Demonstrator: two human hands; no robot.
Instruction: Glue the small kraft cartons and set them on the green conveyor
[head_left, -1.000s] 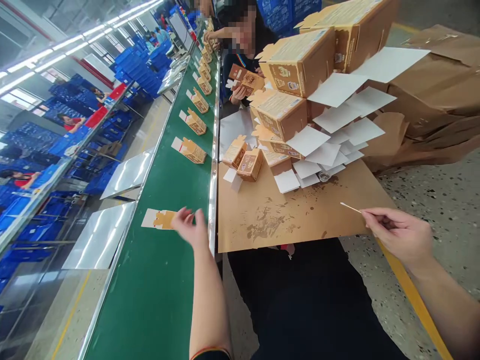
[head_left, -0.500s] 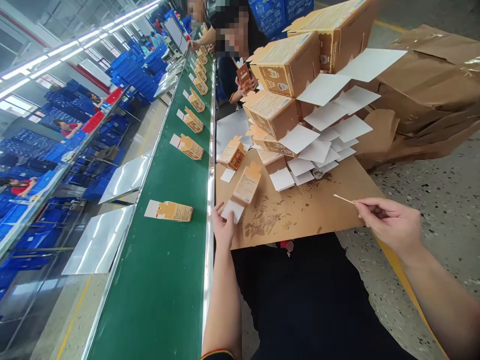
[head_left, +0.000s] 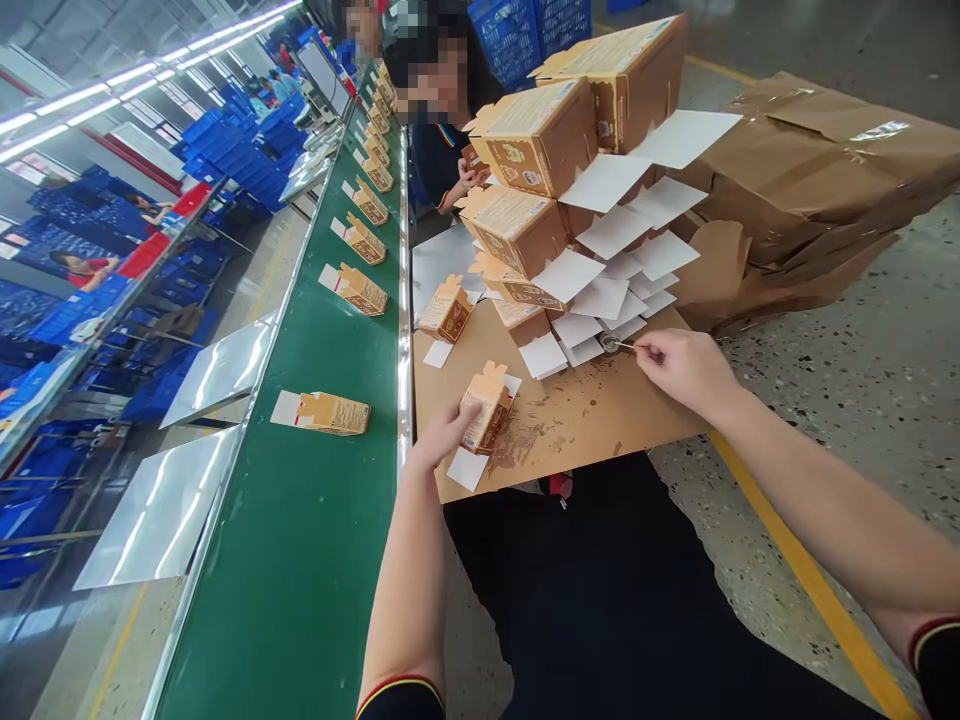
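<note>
My left hand [head_left: 444, 432] is closed on a small brown carton [head_left: 489, 408] with open flaps, held just over the cardboard-covered table [head_left: 592, 425]. My right hand [head_left: 681, 368] pinches a thin cotton swab [head_left: 625, 346]. The swab's far end reaches a small round clear dish [head_left: 610, 342] beside the stacked cartons; whether it dips inside I cannot tell. Another small carton [head_left: 446, 312] rests on the table near the belt's metal edge, its white flap toward me. Dark wet-looking spots mark the cardboard between my hands.
On the left runs a green conveyor belt [head_left: 300, 560] carrying several cartons, the nearest carton [head_left: 330, 413] lying flat. Stacked cartons [head_left: 532, 130] with white flaps rise behind the dish. A co-worker [head_left: 442, 130] sits beyond them, holding a carton. Brown wrapping paper [head_left: 817, 200] lies right.
My left hand left the belt carton, took hold of a small carton on the table and turned it. My right hand moved left with the swab, bringing it to the dish.
</note>
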